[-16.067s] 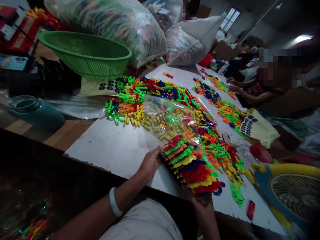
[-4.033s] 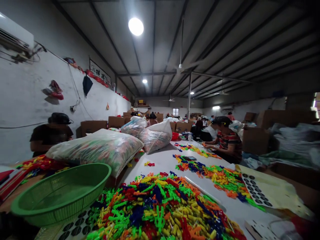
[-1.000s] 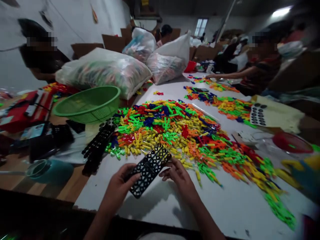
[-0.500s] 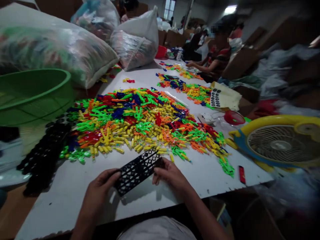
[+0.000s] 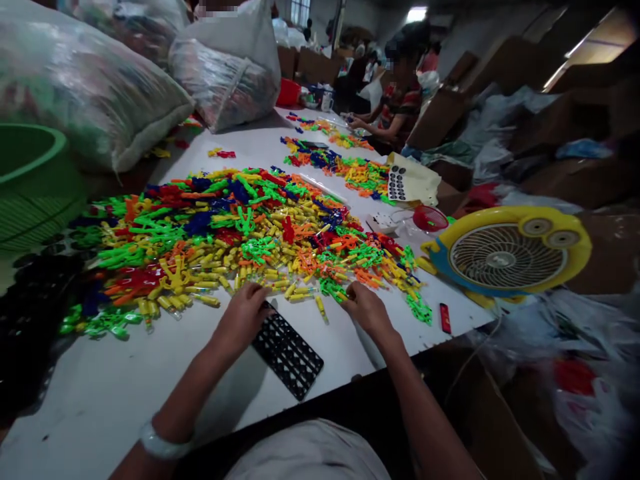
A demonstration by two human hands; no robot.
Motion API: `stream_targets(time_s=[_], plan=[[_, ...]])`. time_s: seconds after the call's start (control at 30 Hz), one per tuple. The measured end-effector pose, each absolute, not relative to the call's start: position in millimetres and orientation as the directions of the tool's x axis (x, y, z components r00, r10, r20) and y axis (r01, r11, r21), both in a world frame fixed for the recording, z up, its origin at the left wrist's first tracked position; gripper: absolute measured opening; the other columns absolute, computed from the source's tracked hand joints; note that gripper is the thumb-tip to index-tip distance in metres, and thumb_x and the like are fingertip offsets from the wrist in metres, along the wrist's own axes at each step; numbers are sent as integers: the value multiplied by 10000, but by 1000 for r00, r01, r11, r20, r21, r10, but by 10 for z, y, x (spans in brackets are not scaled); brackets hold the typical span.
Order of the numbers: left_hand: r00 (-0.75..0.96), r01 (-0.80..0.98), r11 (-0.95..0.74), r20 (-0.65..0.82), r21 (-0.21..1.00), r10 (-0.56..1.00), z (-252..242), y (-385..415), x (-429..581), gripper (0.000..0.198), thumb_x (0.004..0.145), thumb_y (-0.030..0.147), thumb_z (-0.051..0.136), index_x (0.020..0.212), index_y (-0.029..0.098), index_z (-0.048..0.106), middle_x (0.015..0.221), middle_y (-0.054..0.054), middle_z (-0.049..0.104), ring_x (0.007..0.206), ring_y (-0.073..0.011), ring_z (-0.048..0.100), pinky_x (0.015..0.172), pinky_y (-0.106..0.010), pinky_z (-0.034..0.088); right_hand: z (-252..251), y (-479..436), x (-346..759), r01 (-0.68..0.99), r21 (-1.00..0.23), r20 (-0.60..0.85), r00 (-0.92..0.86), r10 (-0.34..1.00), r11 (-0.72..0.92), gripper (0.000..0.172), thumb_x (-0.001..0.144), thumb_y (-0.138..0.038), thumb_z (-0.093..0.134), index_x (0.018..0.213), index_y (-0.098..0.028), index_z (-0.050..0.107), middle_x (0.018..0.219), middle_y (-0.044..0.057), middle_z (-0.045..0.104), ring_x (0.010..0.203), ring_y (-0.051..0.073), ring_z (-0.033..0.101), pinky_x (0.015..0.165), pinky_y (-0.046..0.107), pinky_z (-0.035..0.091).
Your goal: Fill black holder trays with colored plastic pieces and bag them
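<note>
A black perforated plastic tray (image 5: 289, 350) slants over the white table near its front edge. My left hand (image 5: 243, 312) is closed on the tray's upper left end. To the right, my right hand (image 5: 367, 308) has its fingers pinched together at the near edge of the pile, beside a green figure piece (image 5: 333, 289); what they hold, if anything, is too small to make out. Beyond both hands spreads a pile of small yellow tubes (image 5: 227, 261) mixed with green, red, orange and blue plastic figures.
A stack of black trays (image 5: 35, 313) and a green basket (image 5: 37, 163) stand at the left. A yellow fan (image 5: 505, 257) and a red lighter-like object (image 5: 445, 318) lie right. Filled sacks (image 5: 225, 83) are behind; a person (image 5: 395, 113) sits farther back.
The tray has swung round, its free end now toward the table's front edge. My right hand has let go of it and moved right to the pile's edge. The view has shifted right.
</note>
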State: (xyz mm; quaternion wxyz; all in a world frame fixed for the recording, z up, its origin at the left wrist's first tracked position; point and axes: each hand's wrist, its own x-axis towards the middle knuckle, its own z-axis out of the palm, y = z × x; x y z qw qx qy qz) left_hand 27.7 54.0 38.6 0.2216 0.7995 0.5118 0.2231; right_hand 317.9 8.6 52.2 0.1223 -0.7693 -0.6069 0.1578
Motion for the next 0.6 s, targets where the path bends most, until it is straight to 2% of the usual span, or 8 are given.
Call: stream_targets(time_s=[0.07,0.13,0.23,0.33,0.4,0.47,0.53,0.6], plan=[[200,779,-365,349,509,915,341,283,354,283,891,271,520,1106,141,651,1137,-161,614,1081,-283,571,950,-458,484,520,88,3193,904,-359,-133,196,972,-231,91,808,-204,559,898,-197,565,854,40,642,795,192,577,643,267,344],[109,823,-332,446,461,888,285,-66,363,278,914,291,520,1112,133,633,1098,-154,609,1044,-270,573,926,-457,504,531,40,3209,908,-355,-159,177,971,-223,148,810,-211,558,956,-196,563,844,39,650,776,188,580,626,264,335],[217,838,-385,411,387,885,197,-551,371,340,900,332,562,1189,156,600,1192,-157,585,1099,-280,550,921,-465,518,593,-37,3198,881,-443,-183,94,979,-167,276,804,-222,556,1079,-198,558,792,13,637,713,171,574,623,267,360],[337,817,-457,353,352,873,132,-733,389,415,890,354,577,1267,179,564,1307,-156,545,1223,-306,479,991,-499,492,637,-13,2991,728,-679,-152,-12,988,-96,453,791,-259,572,1235,-206,503,786,-14,604,665,145,561,644,269,421],[393,791,-500,333,353,857,106,-684,372,397,899,332,565,1267,184,569,1325,-145,545,1258,-301,455,1024,-494,480,597,67,2697,535,-841,-152,-100,983,-76,464,762,-291,609,1207,-205,510,795,-19,593,673,138,566,656,268,457],[446,759,-543,322,359,835,96,-580,334,379,901,331,562,1250,184,585,1321,-136,554,1268,-295,449,1041,-485,475,497,183,2338,346,-936,-136,-187,973,-65,392,723,-295,647,1086,-207,531,812,-19,595,721,143,584,681,270,484],[484,734,-578,323,356,813,98,-489,296,372,892,355,573,1223,188,604,1302,-129,567,1267,-299,453,1046,-489,473,371,318,2016,242,-969,-93,-215,972,-40,375,698,-280,669,1032,-218,512,831,-24,597,751,145,593,698,274,499],[504,719,-598,327,354,800,106,-444,269,375,884,378,580,1208,193,614,1281,-126,577,1257,-300,460,1043,-491,477,256,446,1813,208,-978,-46,-216,975,0,393,683,-252,673,1029,-229,487,836,-32,592,748,144,590,690,273,501]])
